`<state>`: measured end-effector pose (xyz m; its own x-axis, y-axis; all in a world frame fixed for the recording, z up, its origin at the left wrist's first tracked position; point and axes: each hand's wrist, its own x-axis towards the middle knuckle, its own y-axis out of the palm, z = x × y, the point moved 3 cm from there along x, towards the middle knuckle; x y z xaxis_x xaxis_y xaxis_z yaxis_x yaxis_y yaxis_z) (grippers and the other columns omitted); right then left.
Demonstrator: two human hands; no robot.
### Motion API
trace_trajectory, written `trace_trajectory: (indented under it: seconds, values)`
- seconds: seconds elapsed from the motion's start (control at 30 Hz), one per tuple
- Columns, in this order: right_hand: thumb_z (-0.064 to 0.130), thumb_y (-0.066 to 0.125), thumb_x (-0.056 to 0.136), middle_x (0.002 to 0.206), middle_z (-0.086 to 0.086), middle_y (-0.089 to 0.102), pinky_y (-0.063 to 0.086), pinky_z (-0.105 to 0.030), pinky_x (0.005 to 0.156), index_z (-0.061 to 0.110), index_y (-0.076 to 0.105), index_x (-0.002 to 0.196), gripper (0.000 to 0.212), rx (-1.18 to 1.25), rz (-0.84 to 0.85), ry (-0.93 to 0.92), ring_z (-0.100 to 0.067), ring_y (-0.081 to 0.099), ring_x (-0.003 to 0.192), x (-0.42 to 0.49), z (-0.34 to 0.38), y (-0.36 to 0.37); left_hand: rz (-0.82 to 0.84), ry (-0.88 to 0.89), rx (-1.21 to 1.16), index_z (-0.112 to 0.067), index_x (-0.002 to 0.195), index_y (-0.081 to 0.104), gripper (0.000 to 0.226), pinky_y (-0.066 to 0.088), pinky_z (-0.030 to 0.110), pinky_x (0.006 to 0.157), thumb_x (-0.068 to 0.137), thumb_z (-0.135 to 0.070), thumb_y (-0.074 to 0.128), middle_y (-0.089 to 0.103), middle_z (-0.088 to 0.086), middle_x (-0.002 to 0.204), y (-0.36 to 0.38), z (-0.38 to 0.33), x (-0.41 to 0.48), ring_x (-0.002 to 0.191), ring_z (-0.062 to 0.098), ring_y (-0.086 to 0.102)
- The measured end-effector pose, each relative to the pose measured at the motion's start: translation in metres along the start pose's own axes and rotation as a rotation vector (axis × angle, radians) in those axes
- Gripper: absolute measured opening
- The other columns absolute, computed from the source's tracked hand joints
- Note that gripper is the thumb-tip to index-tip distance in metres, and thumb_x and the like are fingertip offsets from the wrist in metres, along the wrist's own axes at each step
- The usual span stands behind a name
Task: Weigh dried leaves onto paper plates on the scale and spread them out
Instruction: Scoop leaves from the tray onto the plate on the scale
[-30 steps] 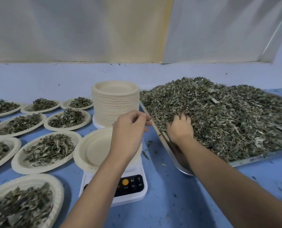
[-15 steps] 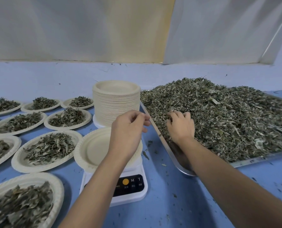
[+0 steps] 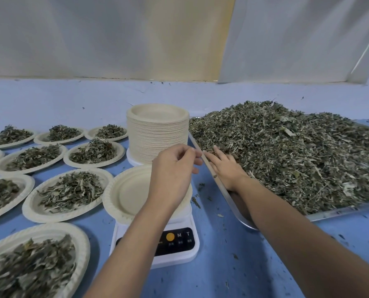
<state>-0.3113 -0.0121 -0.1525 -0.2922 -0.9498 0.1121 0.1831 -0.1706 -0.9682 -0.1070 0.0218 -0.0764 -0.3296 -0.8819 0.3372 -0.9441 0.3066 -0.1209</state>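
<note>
An empty paper plate (image 3: 127, 194) sits on the white digital scale (image 3: 179, 252). My left hand (image 3: 175, 168) hovers over the plate's right side with loosely curled fingers and holds nothing that I can see. My right hand (image 3: 226, 166) lies palm down in the heap of dried leaves (image 3: 297, 151), just inside the left rim of the metal tray (image 3: 340, 211). Its fingers stretch out, and the far ones are partly buried in leaves.
A tall stack of empty paper plates (image 3: 157, 134) stands behind the scale, close to the tray. Several plates filled with leaves (image 3: 69, 192) cover the blue table (image 3: 222, 265) to the left. Leaf crumbs lie scattered between scale and tray.
My right hand has gone from curled in the leaves to stretched out flatter, sliding toward the tray's left rim. My left hand has barely moved above the plate.
</note>
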Motion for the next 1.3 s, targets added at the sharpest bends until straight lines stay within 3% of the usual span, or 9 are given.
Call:
trace_trajectory:
  seconds: [0.23, 0.47, 0.63, 0.83, 0.97, 1.07, 1.17, 1.23, 1.3]
  values:
    - [0.003, 0.041, 0.093, 0.139, -0.009, 0.031, 0.032, -0.051, 0.099, 0.016, 0.033, 0.134, 0.044, -0.239, 0.021, 0.016, -0.036, 0.026, 0.125, -0.006, 0.008, -0.003, -0.020, -0.016, 0.009, -0.021, 0.073, 0.067, 0.027, 0.040, 0.009, 0.053, 0.091, -0.014, 0.049, 0.071, -0.005, 0.073, -0.005, 0.003, 0.002, 0.058, 0.003, 0.061]
    - [0.010, 0.030, 0.101, 0.129, -0.016, 0.039, 0.042, -0.046, 0.089, 0.008, 0.039, 0.125, 0.026, -0.234, -0.039, 0.080, -0.037, 0.035, 0.119, -0.005, 0.014, -0.006, -0.056, -0.019, -0.014, -0.018, 0.074, 0.067, 0.026, 0.039, 0.006, 0.050, 0.091, -0.011, 0.049, 0.069, -0.005, 0.071, -0.010, 0.000, 0.004, 0.054, 0.000, 0.058]
    - [0.014, 0.029, 0.103, 0.124, -0.019, 0.046, 0.034, -0.042, 0.094, 0.000, 0.047, 0.122, 0.029, 0.084, -0.222, 0.153, -0.037, 0.043, 0.113, -0.009, 0.001, -0.014, -0.050, -0.011, -0.015, -0.018, 0.074, 0.067, 0.026, 0.039, 0.006, 0.051, 0.091, -0.012, 0.049, 0.069, -0.006, 0.070, -0.010, -0.001, 0.004, 0.054, 0.000, 0.058]
    - [0.026, 0.027, 0.105, 0.080, -0.001, 0.050, 0.036, -0.028, 0.058, 0.004, 0.048, 0.120, 0.034, 0.770, -0.423, 0.279, -0.013, 0.045, 0.065, -0.017, 0.001, -0.047, -0.053, -0.005, 0.003, -0.019, 0.074, 0.068, 0.026, 0.040, 0.008, 0.051, 0.091, -0.014, 0.049, 0.071, -0.006, 0.070, -0.013, 0.000, 0.004, 0.056, 0.002, 0.060]
    - [0.025, 0.025, 0.105, 0.103, 0.000, 0.056, 0.042, -0.038, 0.092, 0.014, 0.046, 0.132, 0.036, 1.198, -0.432, 0.329, -0.012, 0.054, 0.087, -0.027, 0.014, -0.066, -0.103, -0.023, -0.032, -0.018, 0.073, 0.068, 0.027, 0.042, 0.010, 0.051, 0.090, -0.013, 0.048, 0.071, -0.006, 0.068, -0.025, -0.005, 0.007, 0.054, 0.003, 0.061]
    - [0.025, 0.028, 0.103, 0.107, -0.001, 0.064, 0.052, -0.029, 0.070, 0.020, 0.055, 0.115, 0.030, 1.410, -0.378, 0.256, -0.014, 0.061, 0.094, -0.032, 0.041, -0.077, -0.146, -0.050, -0.042, -0.017, 0.077, 0.069, 0.026, 0.043, 0.019, 0.056, 0.090, -0.014, 0.047, 0.072, -0.006, 0.071, -0.041, -0.006, 0.006, 0.057, 0.004, 0.062]
    - [0.028, 0.032, 0.103, 0.077, 0.022, 0.063, 0.050, -0.019, 0.055, 0.031, 0.054, 0.089, 0.026, 1.495, -0.306, 0.116, 0.005, 0.060, 0.070, -0.039, 0.080, -0.084, -0.219, -0.057, -0.053, -0.016, 0.078, 0.069, 0.026, 0.043, 0.023, 0.058, 0.090, -0.013, 0.046, 0.072, -0.006, 0.069, -0.060, -0.005, 0.005, 0.057, 0.005, 0.062]
    - [0.034, 0.033, 0.103, 0.090, 0.022, 0.053, 0.043, -0.024, 0.078, 0.033, 0.055, 0.098, 0.023, 1.402, -0.282, 0.033, 0.003, 0.052, 0.084, -0.041, 0.103, -0.083, -0.290, -0.069, -0.078, -0.016, 0.077, 0.068, 0.026, 0.046, 0.026, 0.062, 0.090, -0.013, 0.046, 0.071, -0.006, 0.067, -0.073, -0.004, 0.006, 0.056, 0.006, 0.062]
    - [0.033, 0.032, 0.103, 0.105, 0.010, 0.053, 0.036, -0.024, 0.081, 0.027, 0.052, 0.110, 0.022, 1.268, -0.292, -0.048, 0.000, 0.050, 0.096, -0.044, 0.123, -0.078, -0.357, -0.077, -0.120, -0.015, 0.076, 0.069, 0.026, 0.050, 0.032, 0.071, 0.090, -0.014, 0.047, 0.071, -0.004, 0.067, -0.085, -0.002, 0.007, 0.057, 0.009, 0.062]
